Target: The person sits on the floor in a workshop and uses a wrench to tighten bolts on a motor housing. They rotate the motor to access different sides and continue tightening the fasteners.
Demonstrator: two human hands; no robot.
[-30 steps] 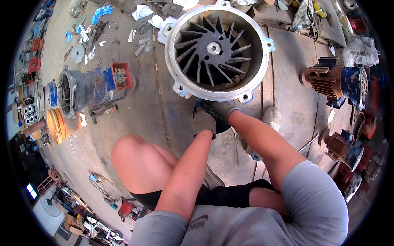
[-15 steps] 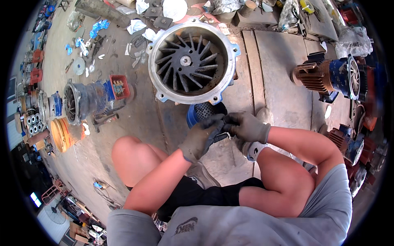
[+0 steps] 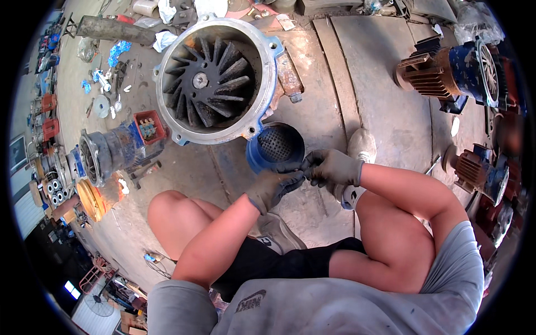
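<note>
Both my hands wear grey work gloves with dark fingers, and their fingertips meet over my lap. My left hand (image 3: 273, 188) has its fingers drawn together. My right hand (image 3: 336, 168) pinches with thumb and fingers against it. Anything between the fingertips is too small or hidden to make out. Just beyond the hands lies a blue round fitting (image 3: 254, 153) with a perforated dark disc (image 3: 275, 144) inside. Behind it sits a large round metal housing (image 3: 269, 84), its open mouth facing up, with a dark bladed impeller (image 3: 200, 81) inside. Neither hand touches the housing.
Left lie a motor-like unit (image 3: 114, 148), a red bin (image 3: 138, 118) of small parts and a yellow ring (image 3: 89, 200). On the right are a rusty finned motor (image 3: 432, 72) with a blue end and another finned motor (image 3: 470, 168). A long pipe (image 3: 114, 29) lies far left.
My view has swung right, so the housing and floor appear further left, and more of the blue fitting shows. The hands stay together; a pale bit beside the left fingers no longer shows.
</note>
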